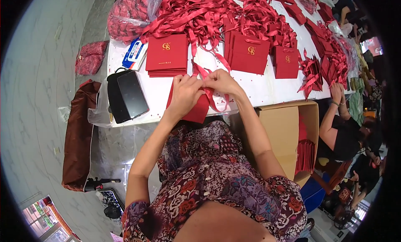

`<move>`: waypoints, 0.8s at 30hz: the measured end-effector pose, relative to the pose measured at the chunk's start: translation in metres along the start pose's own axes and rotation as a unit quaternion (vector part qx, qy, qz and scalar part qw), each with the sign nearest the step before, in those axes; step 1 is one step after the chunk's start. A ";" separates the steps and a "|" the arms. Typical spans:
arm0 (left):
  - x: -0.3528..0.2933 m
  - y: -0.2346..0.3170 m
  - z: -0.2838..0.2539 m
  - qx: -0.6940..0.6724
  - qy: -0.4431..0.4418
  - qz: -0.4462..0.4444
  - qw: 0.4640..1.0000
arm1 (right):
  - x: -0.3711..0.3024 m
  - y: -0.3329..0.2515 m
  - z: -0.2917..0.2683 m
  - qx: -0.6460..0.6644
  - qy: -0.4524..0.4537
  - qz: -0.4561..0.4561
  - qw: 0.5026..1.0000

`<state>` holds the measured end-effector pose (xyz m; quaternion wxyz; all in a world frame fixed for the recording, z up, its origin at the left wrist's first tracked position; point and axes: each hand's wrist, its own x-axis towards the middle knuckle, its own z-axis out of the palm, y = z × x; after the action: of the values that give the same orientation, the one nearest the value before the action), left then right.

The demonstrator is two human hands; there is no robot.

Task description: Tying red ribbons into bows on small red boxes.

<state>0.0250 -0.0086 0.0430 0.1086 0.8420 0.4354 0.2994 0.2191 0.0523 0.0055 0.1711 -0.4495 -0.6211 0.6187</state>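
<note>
A small red gift bag (197,113) lies at the near edge of the white table, partly covered by my hands. My left hand (186,93) is closed over its upper part, with the fingers curled around a red ribbon (202,70). Pinched close beside it, my right hand (222,81) grips the same ribbon, and the fingertips of both hands nearly meet. A length of ribbon hangs down beside the bag, below my right hand. Just beyond my hands is a stack of flat red bags (167,54) with gold printing.
Heaped red ribbons (192,16) and more red bags (249,54) cover the far table. On the left lie a phone (133,94) and a blue-white packet (135,54). An open cardboard box (277,137) with red bags stands right, near a co-worker's hands (336,93).
</note>
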 end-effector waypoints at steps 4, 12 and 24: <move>-0.004 0.002 0.006 -0.023 -0.003 -0.022 0.999 | 0.006 -0.007 0.013 -0.083 0.245 -0.013 0.966; -0.026 -0.022 0.013 -0.041 0.001 -0.186 0.982 | -0.022 -0.005 -0.013 -0.174 0.317 -0.039 0.932; -0.017 -0.010 0.025 0.008 0.095 -0.141 0.985 | -0.024 -0.003 0.015 -0.266 0.356 -0.099 0.890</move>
<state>0.0254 -0.0140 0.0120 0.1012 0.7411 0.5600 0.3563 0.2191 0.0250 0.0140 0.3154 -0.6045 -0.7010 0.2091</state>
